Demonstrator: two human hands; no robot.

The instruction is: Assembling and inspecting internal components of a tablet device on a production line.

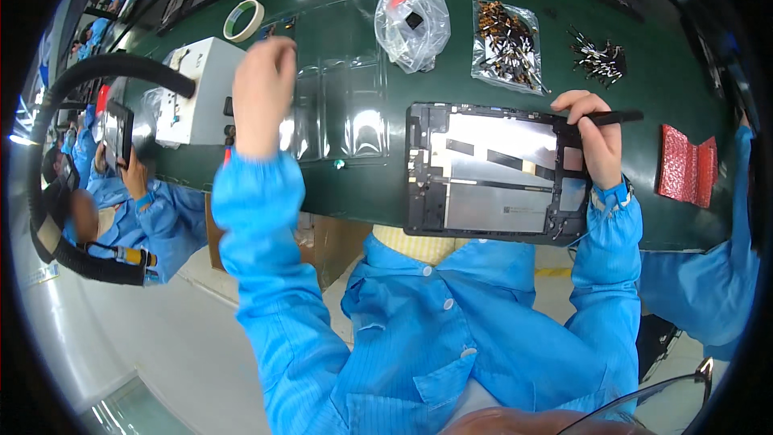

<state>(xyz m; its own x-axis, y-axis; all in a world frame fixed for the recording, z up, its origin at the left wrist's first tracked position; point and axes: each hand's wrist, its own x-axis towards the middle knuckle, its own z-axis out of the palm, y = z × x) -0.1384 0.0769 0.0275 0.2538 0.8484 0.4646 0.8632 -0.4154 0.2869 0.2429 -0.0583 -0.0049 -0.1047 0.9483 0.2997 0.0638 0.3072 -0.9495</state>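
Observation:
An opened tablet frame (pixel 483 169) with a silver inner plate lies at the near edge of the dark green table (pixel 362 185). My right hand (pixel 594 138) rests on the frame's right end and grips a thin black tool (pixel 616 118) that points to the right. My left hand (pixel 262 93) is raised over the clear plastic tray (pixel 338 105) to the left of the frame, its fingers bent toward the tray's upper left corner. Whether it holds anything I cannot tell. Both of my sleeves are blue.
A white control box (pixel 197 89) and a tape roll (pixel 242 20) stand at the left. At the back lie a clear bag (pixel 412 22), a bag of small parts (pixel 507 44) and loose parts (pixel 600 58). A red pad (pixel 686 165) lies right. Another person sits left.

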